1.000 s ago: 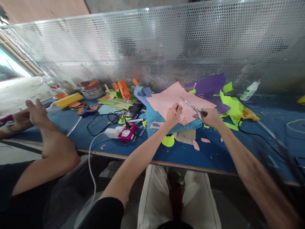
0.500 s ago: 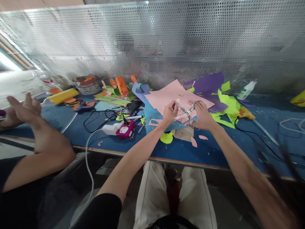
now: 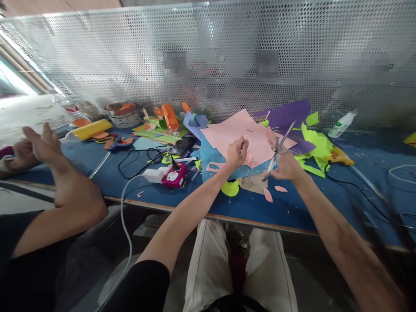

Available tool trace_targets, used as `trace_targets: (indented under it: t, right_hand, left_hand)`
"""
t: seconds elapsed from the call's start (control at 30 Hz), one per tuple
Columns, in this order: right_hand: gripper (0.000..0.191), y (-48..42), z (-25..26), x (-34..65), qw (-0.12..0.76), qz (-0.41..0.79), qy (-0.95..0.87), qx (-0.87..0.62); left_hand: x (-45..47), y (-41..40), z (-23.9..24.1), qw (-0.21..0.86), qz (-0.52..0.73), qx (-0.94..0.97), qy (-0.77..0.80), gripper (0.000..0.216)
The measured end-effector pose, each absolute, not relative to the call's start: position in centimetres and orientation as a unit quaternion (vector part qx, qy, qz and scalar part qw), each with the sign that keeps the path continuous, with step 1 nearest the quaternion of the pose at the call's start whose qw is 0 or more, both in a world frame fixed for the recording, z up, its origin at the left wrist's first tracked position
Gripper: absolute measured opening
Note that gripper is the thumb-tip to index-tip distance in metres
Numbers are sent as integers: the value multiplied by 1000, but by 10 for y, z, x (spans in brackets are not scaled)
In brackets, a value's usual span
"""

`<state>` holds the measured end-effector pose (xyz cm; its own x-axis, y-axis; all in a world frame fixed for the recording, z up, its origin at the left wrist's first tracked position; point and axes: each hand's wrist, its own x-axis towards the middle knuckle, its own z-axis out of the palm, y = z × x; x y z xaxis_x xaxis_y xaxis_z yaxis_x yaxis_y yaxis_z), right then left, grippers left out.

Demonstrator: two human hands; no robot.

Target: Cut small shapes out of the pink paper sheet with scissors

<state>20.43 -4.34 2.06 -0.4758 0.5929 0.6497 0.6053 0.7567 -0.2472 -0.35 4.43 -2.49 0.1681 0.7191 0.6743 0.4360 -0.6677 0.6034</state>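
My right hand (image 3: 286,164) holds a pair of metal scissors (image 3: 276,151) by the handles, the blades pointing up and to the right, away from my left hand. My left hand (image 3: 237,153) is closed in a pinch over a large pink paper sheet (image 3: 232,128); whatever is between its fingertips is too small to make out. Small pink scraps (image 3: 251,162) lie on the sheet beside it. Under the pink sheet shows a blue sheet (image 3: 208,151). A pink piece with a cut-out hole (image 3: 220,166) rests left of my wrist.
Purple paper (image 3: 294,110), torn lime paper (image 3: 312,141) and a yellow glue gun (image 3: 339,156) lie right, near a white bottle (image 3: 342,124). At left are a magenta power adapter (image 3: 174,177), cables, an orange bottle (image 3: 170,117) and another person's arm (image 3: 69,190). A perforated metal panel (image 3: 221,43) stands behind.
The scissors have swung away from my left hand, from pointing left to pointing up and right. My right hand has shifted slightly right. My left hand stays pinched over the pink sheet.
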Motion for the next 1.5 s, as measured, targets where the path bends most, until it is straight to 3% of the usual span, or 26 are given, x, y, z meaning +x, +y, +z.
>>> trace_targets:
  t: [0.33, 0.6, 0.7, 0.8, 0.93, 1.13, 1.37, 1.5]
  right_hand:
    - [89, -40, 11, 208, 395, -54, -777, -487]
    - [56, -33, 17, 196, 503, 60, -641, -576]
    - [41, -29, 18, 203, 469, 63, -612, -634]
    - [40, -23, 13, 214, 409, 44, -629, -660]
    - [39, -17, 6, 222, 384, 27, -665, -640]
    - [23, -21, 10, 219, 366, -51, -735, -568]
    - [49, -39, 16, 207, 360, -153, -821, -416]
    - [80, -42, 15, 207, 388, -141, -826, -385]
  left_hand:
    - [-5, 45, -27, 148, 537, 750, 357, 41]
    - [-5, 44, -22, 110, 508, 761, 388, 36]
    - [-6, 43, -22, 112, 505, 759, 395, 35]
    - [-6, 41, -21, 117, 499, 757, 406, 33]
    - [-5, 38, -19, 103, 491, 764, 406, 29]
    - [-6, 41, -20, 83, 482, 771, 407, 31]
    - [-7, 47, -25, 77, 478, 776, 404, 30]
    - [-6, 45, -22, 70, 474, 774, 414, 30]
